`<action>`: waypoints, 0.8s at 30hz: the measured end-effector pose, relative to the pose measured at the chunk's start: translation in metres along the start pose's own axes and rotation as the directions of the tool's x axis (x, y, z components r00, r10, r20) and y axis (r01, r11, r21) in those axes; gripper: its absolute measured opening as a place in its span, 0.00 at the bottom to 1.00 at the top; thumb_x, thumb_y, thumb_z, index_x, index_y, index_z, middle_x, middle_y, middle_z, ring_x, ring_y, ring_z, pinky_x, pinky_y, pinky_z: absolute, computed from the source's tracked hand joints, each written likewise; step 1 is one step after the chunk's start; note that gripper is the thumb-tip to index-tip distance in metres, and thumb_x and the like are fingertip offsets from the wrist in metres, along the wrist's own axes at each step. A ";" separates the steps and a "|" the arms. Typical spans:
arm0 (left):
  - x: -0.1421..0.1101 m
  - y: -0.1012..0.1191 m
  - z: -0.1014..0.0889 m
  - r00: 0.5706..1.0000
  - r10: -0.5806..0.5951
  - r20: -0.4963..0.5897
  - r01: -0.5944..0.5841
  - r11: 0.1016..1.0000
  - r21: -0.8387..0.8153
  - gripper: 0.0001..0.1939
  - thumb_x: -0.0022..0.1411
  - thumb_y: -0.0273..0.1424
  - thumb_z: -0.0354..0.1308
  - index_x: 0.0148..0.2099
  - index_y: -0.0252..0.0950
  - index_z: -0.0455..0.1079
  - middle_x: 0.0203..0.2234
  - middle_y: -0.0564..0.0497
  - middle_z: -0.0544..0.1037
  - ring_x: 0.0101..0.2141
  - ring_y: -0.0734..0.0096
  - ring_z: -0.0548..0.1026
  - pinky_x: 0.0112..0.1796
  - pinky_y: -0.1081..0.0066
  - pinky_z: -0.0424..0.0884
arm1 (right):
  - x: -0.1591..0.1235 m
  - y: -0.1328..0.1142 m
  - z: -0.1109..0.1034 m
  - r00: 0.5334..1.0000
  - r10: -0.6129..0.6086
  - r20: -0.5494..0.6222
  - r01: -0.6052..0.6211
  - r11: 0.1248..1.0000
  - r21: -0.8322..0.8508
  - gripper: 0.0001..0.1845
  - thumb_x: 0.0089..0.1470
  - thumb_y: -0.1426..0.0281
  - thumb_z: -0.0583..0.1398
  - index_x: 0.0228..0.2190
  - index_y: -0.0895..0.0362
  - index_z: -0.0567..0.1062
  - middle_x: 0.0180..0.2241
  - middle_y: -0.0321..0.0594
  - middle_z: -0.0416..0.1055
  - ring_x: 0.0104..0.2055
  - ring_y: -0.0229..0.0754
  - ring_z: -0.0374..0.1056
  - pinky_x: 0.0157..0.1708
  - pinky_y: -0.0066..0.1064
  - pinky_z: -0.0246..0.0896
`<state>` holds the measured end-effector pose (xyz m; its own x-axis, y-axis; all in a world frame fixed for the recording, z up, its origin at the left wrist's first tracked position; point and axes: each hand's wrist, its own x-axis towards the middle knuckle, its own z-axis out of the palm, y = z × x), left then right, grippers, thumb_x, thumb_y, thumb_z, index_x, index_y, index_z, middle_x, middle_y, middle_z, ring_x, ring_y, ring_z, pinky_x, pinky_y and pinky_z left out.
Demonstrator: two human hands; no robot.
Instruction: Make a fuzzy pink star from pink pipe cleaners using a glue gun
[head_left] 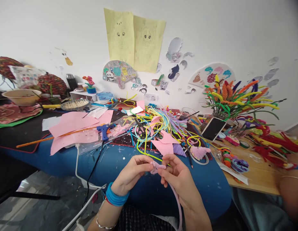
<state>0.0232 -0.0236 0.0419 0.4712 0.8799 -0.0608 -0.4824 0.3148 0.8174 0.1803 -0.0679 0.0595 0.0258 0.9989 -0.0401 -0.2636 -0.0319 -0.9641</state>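
Note:
Between my two hands is a pale pink-lilac pipe cleaner (179, 205), bunched into a small knot at one end. My left hand (139, 170) pinches the bunched end between thumb and fingers. On the other side, my right hand (175, 175) grips the same piece near the bunch, and its long tail hangs down over my right wrist. Just beyond my hands lie a cut pink paper sheet (163, 146), a lilac wound piece (179, 149) and a pink cone-shaped piece (199, 152). The fingertips partly cover the bunch.
A blue hot glue gun (105, 131) lies left on pink paper (74, 123), its cord running off the edge. Scissors (140, 128) rest among loose pipe cleaners (168, 117). A phone (213, 129) leans at right near pipe-cleaner flowers (235, 96). Another person's arm (292, 189) is at far right.

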 end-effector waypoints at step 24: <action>-0.004 -0.007 0.012 0.951 0.229 -0.209 -0.183 0.958 0.219 0.10 0.48 0.30 0.71 0.32 0.32 0.76 0.26 0.50 0.81 0.26 0.71 0.77 0.31 0.74 0.72 | 0.005 0.005 -0.005 0.999 0.046 0.018 -0.043 0.992 -0.123 0.17 0.42 0.59 0.70 0.28 0.60 0.79 0.14 0.32 0.68 0.15 0.31 0.60 0.16 0.23 0.55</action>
<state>0.0340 -0.0337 0.0433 0.1827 0.9831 0.0100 -0.3868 0.0626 0.9200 0.1842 -0.0629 0.0536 -0.0042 0.9968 -0.0794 -0.1442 -0.0792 -0.9864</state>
